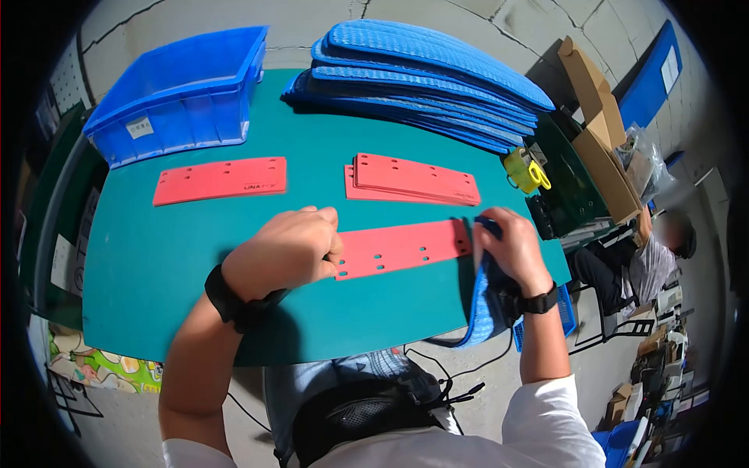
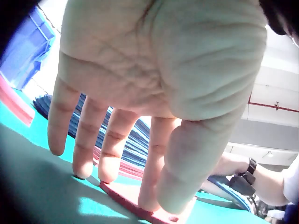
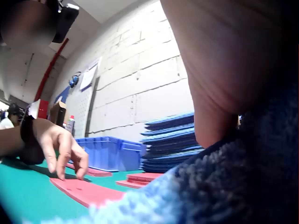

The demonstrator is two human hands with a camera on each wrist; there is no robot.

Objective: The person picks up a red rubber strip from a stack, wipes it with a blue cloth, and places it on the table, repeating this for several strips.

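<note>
Head view: the red strip lies flat on the counter, stretched crosswise from one of my hands to the other. My left hand is down on its left end, holding nothing, just fingertips on the strip. My right hand sits at the strip's right end, fingers wrapped round the top edge of a blue pad that hangs down past the counter's near edge. So both hands are at the strip, one on each end. Beyond my hands lie more red strips, a single one and a small stack.

Left wrist view: my fingers are spread and fairly straight, their tips pressing the strip's end onto the counter, no curl around anything.

Right wrist view: the blue pad fills the frame under my palm; the grip itself is hidden here. The strip runs away from this hand toward my left hand.
</note>
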